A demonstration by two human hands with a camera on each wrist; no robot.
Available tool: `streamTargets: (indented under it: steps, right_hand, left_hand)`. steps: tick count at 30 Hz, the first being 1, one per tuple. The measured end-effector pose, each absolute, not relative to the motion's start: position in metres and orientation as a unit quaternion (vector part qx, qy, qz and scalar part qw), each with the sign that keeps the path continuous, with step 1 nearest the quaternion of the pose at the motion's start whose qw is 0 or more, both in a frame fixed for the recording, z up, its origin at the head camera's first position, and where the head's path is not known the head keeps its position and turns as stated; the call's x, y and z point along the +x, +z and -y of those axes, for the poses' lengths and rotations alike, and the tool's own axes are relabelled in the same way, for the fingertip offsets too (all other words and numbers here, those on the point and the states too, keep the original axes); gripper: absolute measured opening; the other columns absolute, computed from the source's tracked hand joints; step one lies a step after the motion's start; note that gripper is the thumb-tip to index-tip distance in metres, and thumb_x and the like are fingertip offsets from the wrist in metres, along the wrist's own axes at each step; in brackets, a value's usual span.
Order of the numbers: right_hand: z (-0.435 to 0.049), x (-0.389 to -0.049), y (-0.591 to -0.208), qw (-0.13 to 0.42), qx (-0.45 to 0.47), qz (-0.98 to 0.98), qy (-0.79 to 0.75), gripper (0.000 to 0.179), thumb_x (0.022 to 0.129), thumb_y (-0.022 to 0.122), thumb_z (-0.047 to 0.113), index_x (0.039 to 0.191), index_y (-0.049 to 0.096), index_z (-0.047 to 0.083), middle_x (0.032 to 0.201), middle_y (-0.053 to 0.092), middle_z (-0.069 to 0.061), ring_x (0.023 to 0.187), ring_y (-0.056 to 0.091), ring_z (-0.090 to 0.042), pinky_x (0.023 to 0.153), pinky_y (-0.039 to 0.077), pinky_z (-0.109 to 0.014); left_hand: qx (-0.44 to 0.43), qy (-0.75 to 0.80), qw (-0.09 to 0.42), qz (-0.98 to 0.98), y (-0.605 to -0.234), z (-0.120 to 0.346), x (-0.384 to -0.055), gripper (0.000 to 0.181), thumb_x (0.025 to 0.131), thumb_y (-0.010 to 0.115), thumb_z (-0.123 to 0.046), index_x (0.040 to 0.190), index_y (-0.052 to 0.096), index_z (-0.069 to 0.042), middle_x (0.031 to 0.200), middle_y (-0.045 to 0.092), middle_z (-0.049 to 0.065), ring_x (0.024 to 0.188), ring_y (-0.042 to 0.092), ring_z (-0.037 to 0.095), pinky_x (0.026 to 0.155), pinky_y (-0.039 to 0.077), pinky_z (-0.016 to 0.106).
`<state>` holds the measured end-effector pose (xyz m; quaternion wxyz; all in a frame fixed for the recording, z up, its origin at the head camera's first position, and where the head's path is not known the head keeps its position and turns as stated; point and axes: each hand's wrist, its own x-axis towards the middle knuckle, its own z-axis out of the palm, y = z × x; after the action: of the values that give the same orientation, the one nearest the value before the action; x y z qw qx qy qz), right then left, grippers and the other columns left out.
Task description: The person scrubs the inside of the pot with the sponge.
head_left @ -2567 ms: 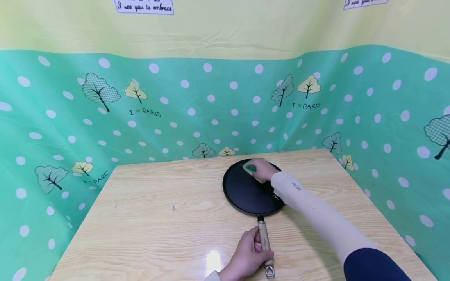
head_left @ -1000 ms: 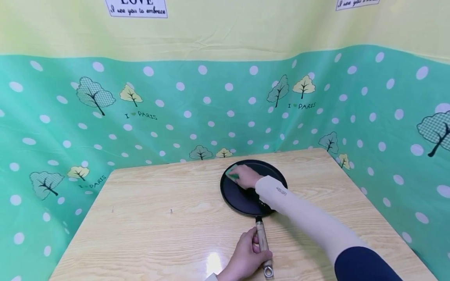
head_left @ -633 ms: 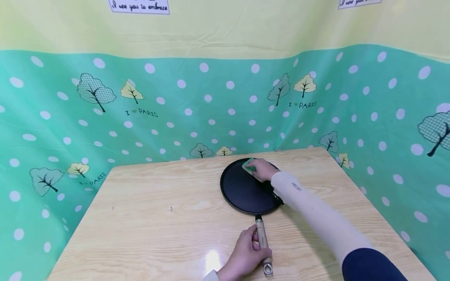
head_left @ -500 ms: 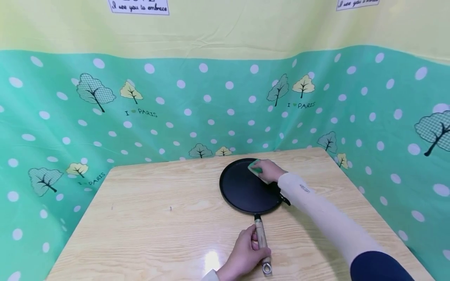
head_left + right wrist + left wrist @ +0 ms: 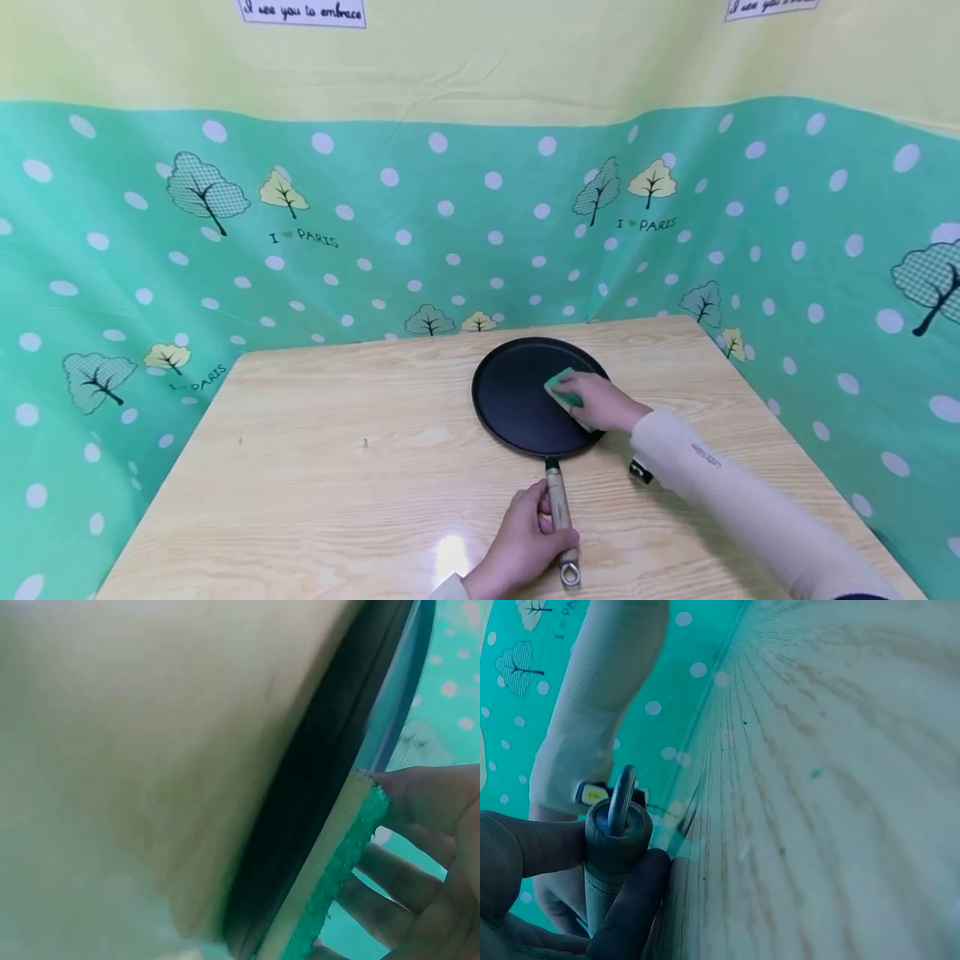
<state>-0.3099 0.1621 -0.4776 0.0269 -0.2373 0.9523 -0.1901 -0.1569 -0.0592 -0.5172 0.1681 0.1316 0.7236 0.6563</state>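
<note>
A flat black round pan (image 5: 517, 400) lies on the wooden table, its light wooden handle (image 5: 558, 504) toward me. My left hand (image 5: 521, 537) grips that handle near its ring end; the left wrist view shows thumb and fingers around the handle (image 5: 604, 877). My right hand (image 5: 600, 402) holds a sponge (image 5: 562, 388) against the right side of the pan's surface. In the right wrist view the sponge (image 5: 330, 877) shows a green scouring layer and a pale yellow layer, the pale side toward the pan (image 5: 300, 802). The right fingers (image 5: 397, 877) lie along the green side.
The wooden table (image 5: 337, 467) extends widely to the left of the pan. A green polka-dot curtain (image 5: 450, 225) hangs along its back and sides. A small black device (image 5: 641, 472) sits at my right wrist, by the sleeve.
My right hand has swept the sponge from the pan's upper left to its top, then down along its right side. The left hand stays on the handle, and the pan has hardly moved.
</note>
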Motion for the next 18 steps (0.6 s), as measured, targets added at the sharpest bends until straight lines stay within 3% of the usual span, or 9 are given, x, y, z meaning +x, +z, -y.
streamTargets:
  steps: [9,18]
  right_hand:
    - [-0.133,-0.281,-0.478,0.027,-0.297,-0.933,-0.204,0.045,0.092,0.070,-0.007,0.137,0.068,-0.001,0.147,0.057,-0.026,0.137,0.053,-0.048,0.109,0.048,-0.060]
    - [-0.075,-0.303,-0.475,0.057,-0.356,-0.907,-0.216,0.043,0.097,0.068,-0.001,0.140,0.067,0.003,0.149,0.058,-0.020,0.143,0.049,-0.040,0.116,0.044,-0.053]
  left_hand:
    - [0.139,0.646,0.169,-0.731,-0.516,0.058,-0.158,0.080,0.084,0.080,0.001,0.148,0.038,0.022,0.105,0.047,0.008,0.085,0.052,0.013,0.067,0.048,0.017]
    - [0.143,0.641,0.173,-0.734,-0.519,0.060,-0.160,0.084,0.083,0.082,-0.001,0.149,0.036,0.022,0.105,0.046,0.007,0.086,0.051,0.012,0.067,0.048,0.017]
